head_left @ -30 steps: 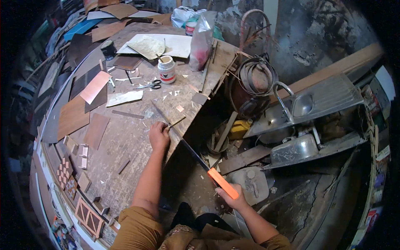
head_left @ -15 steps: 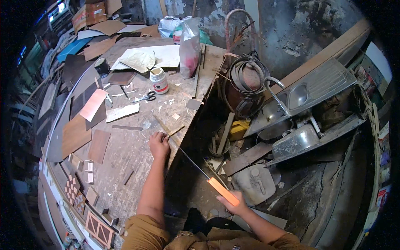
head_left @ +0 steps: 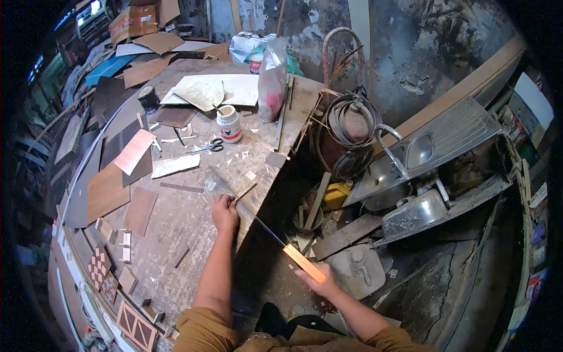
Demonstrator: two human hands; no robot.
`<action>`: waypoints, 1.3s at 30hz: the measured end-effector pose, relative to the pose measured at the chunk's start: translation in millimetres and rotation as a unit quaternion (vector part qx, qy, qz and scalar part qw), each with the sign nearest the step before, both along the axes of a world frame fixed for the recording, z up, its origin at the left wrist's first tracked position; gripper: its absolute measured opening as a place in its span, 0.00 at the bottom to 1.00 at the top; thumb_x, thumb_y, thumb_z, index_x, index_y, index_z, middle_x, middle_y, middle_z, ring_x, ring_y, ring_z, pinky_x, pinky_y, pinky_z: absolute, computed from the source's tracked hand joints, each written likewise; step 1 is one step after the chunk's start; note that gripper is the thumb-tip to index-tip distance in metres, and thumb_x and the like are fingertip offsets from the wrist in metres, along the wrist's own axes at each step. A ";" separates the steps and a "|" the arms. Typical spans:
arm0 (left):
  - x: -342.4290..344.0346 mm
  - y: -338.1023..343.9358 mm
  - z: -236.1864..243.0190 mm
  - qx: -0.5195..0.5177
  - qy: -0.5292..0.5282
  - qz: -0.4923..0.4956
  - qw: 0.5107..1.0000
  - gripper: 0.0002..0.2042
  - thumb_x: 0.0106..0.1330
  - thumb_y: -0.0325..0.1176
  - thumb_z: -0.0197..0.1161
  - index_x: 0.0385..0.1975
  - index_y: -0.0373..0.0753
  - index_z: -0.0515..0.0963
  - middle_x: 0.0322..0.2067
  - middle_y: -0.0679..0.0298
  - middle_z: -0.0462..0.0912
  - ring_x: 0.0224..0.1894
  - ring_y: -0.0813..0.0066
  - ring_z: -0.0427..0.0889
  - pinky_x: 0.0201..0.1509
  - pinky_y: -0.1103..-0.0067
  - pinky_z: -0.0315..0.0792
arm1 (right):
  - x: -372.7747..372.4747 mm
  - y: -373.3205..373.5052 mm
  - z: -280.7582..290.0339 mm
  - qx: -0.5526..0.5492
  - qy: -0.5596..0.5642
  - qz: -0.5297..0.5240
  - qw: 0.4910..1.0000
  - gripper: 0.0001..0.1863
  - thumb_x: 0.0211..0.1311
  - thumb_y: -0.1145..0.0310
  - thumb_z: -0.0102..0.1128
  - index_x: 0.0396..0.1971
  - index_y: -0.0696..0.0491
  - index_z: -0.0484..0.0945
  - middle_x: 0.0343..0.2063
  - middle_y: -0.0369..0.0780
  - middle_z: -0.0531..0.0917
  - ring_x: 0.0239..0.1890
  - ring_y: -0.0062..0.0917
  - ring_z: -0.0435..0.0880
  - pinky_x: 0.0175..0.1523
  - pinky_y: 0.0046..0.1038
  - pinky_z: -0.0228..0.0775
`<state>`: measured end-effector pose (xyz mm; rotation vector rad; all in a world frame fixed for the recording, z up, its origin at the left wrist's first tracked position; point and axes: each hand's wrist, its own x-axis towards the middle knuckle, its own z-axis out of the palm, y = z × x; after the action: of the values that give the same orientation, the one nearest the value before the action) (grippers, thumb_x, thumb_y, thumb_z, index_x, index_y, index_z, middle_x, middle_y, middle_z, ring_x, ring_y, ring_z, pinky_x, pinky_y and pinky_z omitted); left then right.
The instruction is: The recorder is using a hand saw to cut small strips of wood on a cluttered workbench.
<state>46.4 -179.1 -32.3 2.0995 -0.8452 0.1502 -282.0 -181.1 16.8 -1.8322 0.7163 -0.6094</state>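
My right hand (head_left: 321, 280) is wrapped round the orange handle (head_left: 304, 263) of a thin-bladed handsaw, held out past the table's edge. Its narrow blade (head_left: 270, 231) runs forward and left over that edge, close beside my left hand; the far part looks blurred. With its fingers bent, my left hand (head_left: 224, 212) pins a short, thin wooden strip (head_left: 246, 191) to the tabletop near the edge. The strip's free end sticks out to the right across the blade's line. My fingers hide the strip's near end, and I cannot make out any cut.
On the worktable (head_left: 182, 223) lie scissors (head_left: 212, 145), an open white jar (head_left: 229, 125), veneer sheets (head_left: 135, 151) and several wood scraps. A plastic bag (head_left: 273, 82) stands at the back. Right of the edge are a steel sink (head_left: 419, 149), a yellow jug (head_left: 336, 195) and a pale jerrycan (head_left: 359, 268).
My right hand has pushed the saw forward and left, so more of its blade lies over the table. My left hand keeps its place on the strip. The view has shifted slightly.
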 end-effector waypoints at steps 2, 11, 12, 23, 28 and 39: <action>-0.8 2.6 4.7 0.000 -0.017 -0.008 1.000 0.04 0.49 0.26 0.63 0.25 0.39 0.78 0.31 0.61 0.77 0.39 0.58 0.74 0.45 0.68 0.67 | -3.3 5.1 -2.4 0.022 0.025 0.016 0.999 0.15 0.55 0.58 0.66 0.24 0.56 0.79 0.12 0.40 0.76 0.16 0.24 0.76 0.22 0.29 0.67; -1.9 7.4 -0.2 0.009 -0.026 -0.024 0.999 0.04 0.49 0.27 0.64 0.24 0.40 0.78 0.30 0.62 0.77 0.39 0.58 0.73 0.47 0.67 0.65 | 23.1 0.5 14.0 0.035 -0.020 0.022 0.999 0.12 0.56 0.62 0.65 0.30 0.57 0.80 0.15 0.39 0.77 0.18 0.23 0.75 0.25 0.27 0.67; -3.0 4.8 1.7 0.007 -0.028 -0.024 0.999 0.04 0.49 0.27 0.64 0.24 0.40 0.78 0.30 0.62 0.77 0.39 0.58 0.72 0.48 0.67 0.64 | 20.7 2.2 3.9 0.015 -0.031 0.026 0.999 0.13 0.56 0.62 0.65 0.30 0.57 0.80 0.15 0.39 0.76 0.19 0.22 0.74 0.25 0.27 0.66; -5.5 6.5 9.4 0.049 -0.019 -0.048 0.997 0.04 0.50 0.29 0.64 0.26 0.41 0.79 0.31 0.64 0.77 0.40 0.58 0.72 0.46 0.64 0.64 | 44.8 -2.9 9.6 0.037 0.001 0.006 0.999 0.14 0.56 0.61 0.66 0.24 0.58 0.78 0.13 0.41 0.75 0.16 0.22 0.73 0.23 0.27 0.65; -6.1 8.3 10.0 0.039 -0.023 -0.076 0.996 0.04 0.49 0.27 0.64 0.25 0.40 0.78 0.31 0.63 0.77 0.39 0.58 0.73 0.43 0.67 0.65 | 17.4 12.8 1.5 -0.005 -0.010 0.000 1.000 0.15 0.55 0.60 0.67 0.23 0.58 0.78 0.12 0.39 0.75 0.14 0.20 0.72 0.21 0.27 0.64; -9.3 13.3 8.1 0.053 -0.023 -0.105 0.993 0.03 0.51 0.28 0.62 0.26 0.42 0.79 0.32 0.64 0.77 0.41 0.60 0.73 0.45 0.66 0.63 | 30.6 19.8 9.0 0.018 -0.005 -0.013 1.000 0.13 0.54 0.66 0.65 0.20 0.58 0.74 0.13 0.39 0.73 0.15 0.22 0.71 0.23 0.27 0.65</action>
<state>37.1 -165.8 -24.2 2.0967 -1.1157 0.0416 -251.4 -161.3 25.8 -1.7891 0.7414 -0.6179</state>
